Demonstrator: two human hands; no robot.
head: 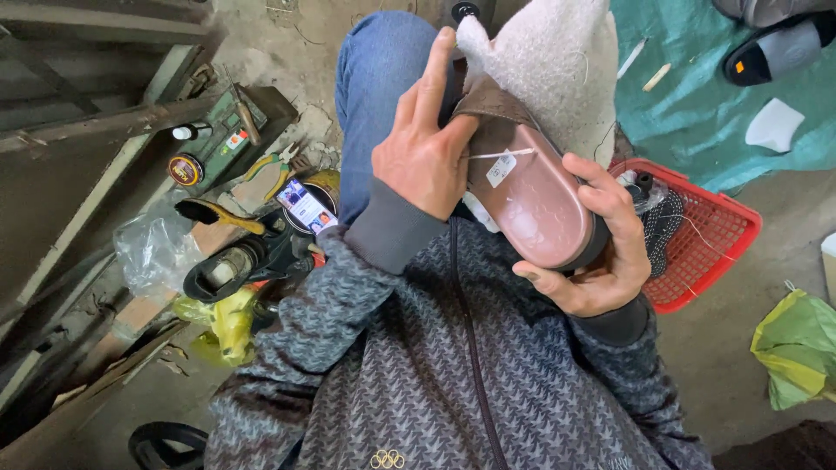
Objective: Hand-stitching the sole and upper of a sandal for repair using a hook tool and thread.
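I hold a brown shoe (531, 191) sole-up over my lap, its pinkish sole facing me with a small white tag on it. My right hand (601, 252) cups the heel end from below and grips it. My left hand (427, 148) rests on the shoe's brown upper edge, index finger stretched up, pinching a thin light thread that runs across the sole. A fuzzy grey-white cloth (549, 61) lies under the shoe's far end on my knee.
A red plastic basket (714, 252) with dark items stands at right. Pliers (274, 170), round tins, a brush and a yellow bag litter the ground at left by a metal box. Sandals (775, 48) lie on a green tarp at top right.
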